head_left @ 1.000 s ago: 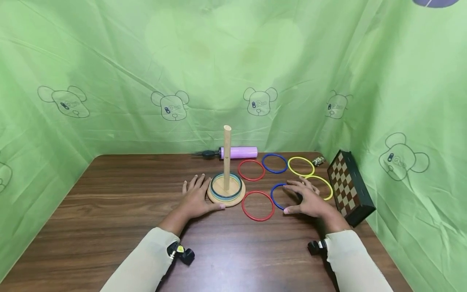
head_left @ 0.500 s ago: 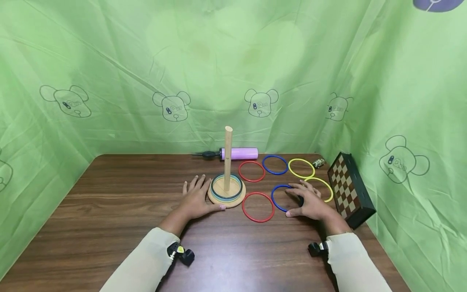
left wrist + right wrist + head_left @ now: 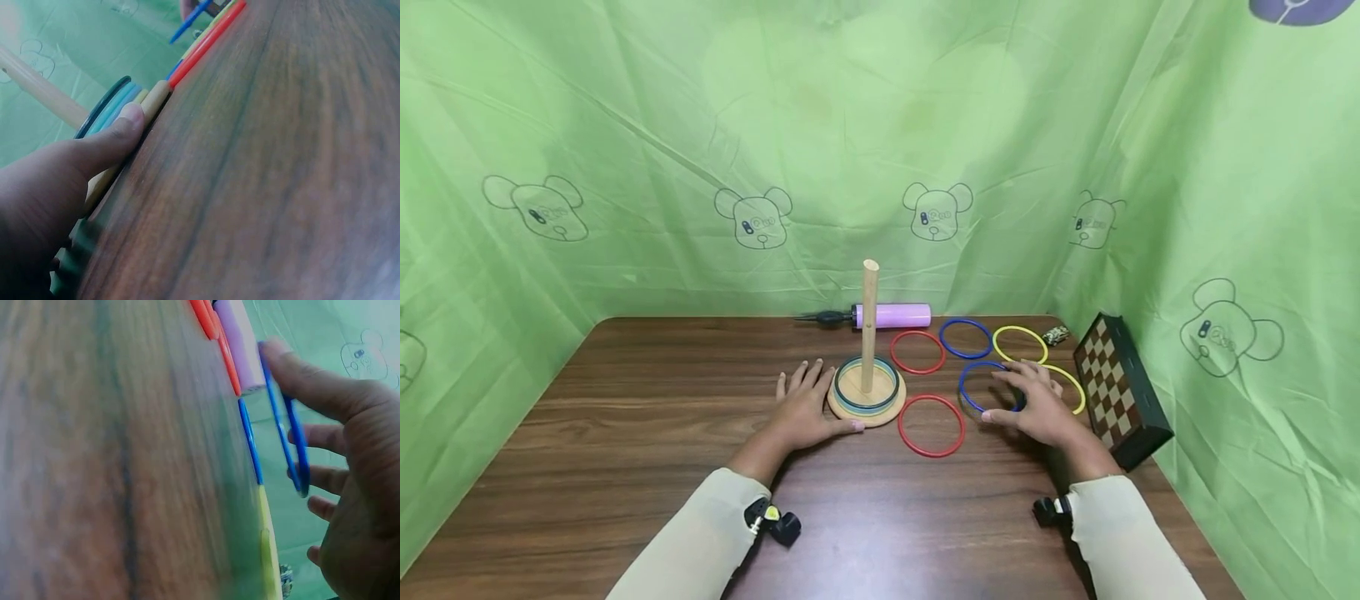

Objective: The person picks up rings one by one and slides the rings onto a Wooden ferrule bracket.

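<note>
In my right hand (image 3: 1033,407) a blue ring (image 3: 962,388) is pinched between thumb and fingers. The right wrist view shows this blue ring (image 3: 302,464) raised off the table. My left hand (image 3: 802,412) rests against the round base of a wooden peg stand (image 3: 868,329), fingers spread at its left. Its thumb presses the front edge of the base, as the left wrist view shows on the stand (image 3: 100,187). Around the foot of the upright peg lie several stacked rings (image 3: 865,409), dark on top, with light blue and yellow below.
Flat on the table lie two red rings (image 3: 931,455) (image 3: 917,332), another blue ring (image 3: 966,321) and two yellow rings (image 3: 1019,327) (image 3: 1081,392). A purple pump (image 3: 895,315) lies behind the stand. A chessboard box (image 3: 1112,387) stands at right; green cloth (image 3: 835,125) encloses the table.
My right hand has taken hold of the nearer blue ring and raised it slightly, away from me. My left hand stays at the stand's base.
</note>
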`<move>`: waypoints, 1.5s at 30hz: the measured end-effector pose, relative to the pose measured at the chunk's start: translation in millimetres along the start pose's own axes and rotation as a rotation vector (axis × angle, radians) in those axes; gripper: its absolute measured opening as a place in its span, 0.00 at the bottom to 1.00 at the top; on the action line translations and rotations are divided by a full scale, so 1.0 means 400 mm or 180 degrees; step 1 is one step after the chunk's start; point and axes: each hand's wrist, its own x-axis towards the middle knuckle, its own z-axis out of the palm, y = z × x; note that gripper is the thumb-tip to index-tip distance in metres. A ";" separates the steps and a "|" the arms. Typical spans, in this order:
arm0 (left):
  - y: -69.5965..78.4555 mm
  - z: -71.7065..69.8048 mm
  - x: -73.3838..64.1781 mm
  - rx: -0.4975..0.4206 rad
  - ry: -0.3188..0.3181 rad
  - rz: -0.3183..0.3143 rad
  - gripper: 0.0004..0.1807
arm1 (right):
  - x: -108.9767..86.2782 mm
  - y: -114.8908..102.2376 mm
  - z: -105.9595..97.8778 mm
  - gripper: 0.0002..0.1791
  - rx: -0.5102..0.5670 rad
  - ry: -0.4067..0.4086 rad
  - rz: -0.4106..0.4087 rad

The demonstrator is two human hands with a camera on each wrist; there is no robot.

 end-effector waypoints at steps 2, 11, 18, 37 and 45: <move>-0.002 -0.001 -0.003 -0.0003 0.0005 -0.0014 0.72 | 0.007 -0.014 0.002 0.47 0.0026 0.0063 0.0004; -0.004 -0.003 -0.001 -0.0046 -0.0022 -0.0003 0.72 | 0.049 -0.098 0.013 0.41 0.0086 0.0554 -0.0153; 0.001 0.005 -0.002 -0.0038 -0.0012 0.0003 0.72 | 0.063 -0.182 -0.004 0.40 0.0249 0.0863 -0.0249; -0.001 0.004 -0.004 -0.0010 -0.0022 0.0003 0.72 | 0.135 -0.456 -0.063 0.40 0.0948 0.1908 -0.0536; 0.001 0.003 -0.003 -0.0032 0.0013 0.0032 0.71 | 0.163 -0.545 -0.077 0.43 0.1001 0.1900 -0.0905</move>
